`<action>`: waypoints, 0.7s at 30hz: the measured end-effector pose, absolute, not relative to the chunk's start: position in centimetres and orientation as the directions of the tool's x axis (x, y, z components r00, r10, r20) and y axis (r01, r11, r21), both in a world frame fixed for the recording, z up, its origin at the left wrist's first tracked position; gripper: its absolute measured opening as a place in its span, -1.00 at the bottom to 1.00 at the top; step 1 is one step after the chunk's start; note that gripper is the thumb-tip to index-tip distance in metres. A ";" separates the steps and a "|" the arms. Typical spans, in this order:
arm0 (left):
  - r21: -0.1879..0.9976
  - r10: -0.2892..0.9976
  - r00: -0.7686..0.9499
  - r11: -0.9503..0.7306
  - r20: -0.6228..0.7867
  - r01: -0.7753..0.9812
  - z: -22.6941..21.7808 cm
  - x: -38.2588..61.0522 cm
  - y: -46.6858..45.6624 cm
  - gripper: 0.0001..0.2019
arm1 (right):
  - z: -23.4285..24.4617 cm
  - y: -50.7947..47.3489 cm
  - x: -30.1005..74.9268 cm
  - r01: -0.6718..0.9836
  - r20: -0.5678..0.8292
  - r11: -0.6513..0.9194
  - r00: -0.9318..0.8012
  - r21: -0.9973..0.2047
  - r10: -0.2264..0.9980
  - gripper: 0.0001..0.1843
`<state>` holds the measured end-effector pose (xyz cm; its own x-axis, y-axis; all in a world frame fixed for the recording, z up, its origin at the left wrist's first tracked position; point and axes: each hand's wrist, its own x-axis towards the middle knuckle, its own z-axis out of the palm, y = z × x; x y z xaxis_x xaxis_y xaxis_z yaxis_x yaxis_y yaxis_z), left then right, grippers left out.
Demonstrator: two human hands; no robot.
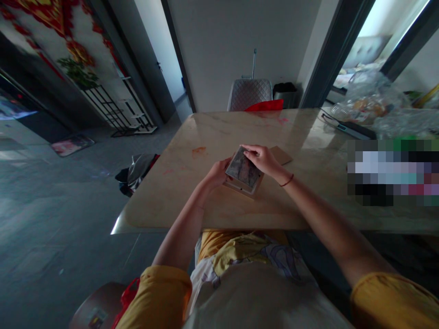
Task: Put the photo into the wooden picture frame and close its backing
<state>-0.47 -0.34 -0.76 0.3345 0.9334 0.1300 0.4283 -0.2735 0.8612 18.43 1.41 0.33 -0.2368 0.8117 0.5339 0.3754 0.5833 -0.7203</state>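
Note:
A flat rectangular packet with a grey printed face (243, 170) is held tilted just above the marble table top. My left hand (217, 173) grips its left edge, and the fingers of my right hand (259, 160) press over its top corner. Below it lies a pale tan flat box or tray (242, 188), partly hidden by the packet. A brown cardboard piece (281, 155) lies beyond my right hand, its near part hidden by my fingers. What the packet contains cannot be seen.
The marble table (164, 196) has a reddish stain and a near edge against my body. Crumpled clear plastic bags (372, 103) and a dark flat device (350, 128) are at the right end. A grey chair (249, 93) and red cloth (264, 106) stand beyond.

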 end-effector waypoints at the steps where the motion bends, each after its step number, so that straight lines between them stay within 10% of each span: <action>1: 0.857 0.929 0.342 -0.286 0.139 0.428 -0.7 -0.5 -0.3 -0.65 | 0.3 1.4 18.4 0.376 0.540 0.585 -0.227 -0.719 0.810 -0.67; 21: 0.798 0.922 0.355 -0.329 0.156 0.504 -1.0 -0.8 0.4 -0.56 | -1.9 1.6 17.8 0.419 0.558 0.527 -0.055 -0.739 0.828 -0.62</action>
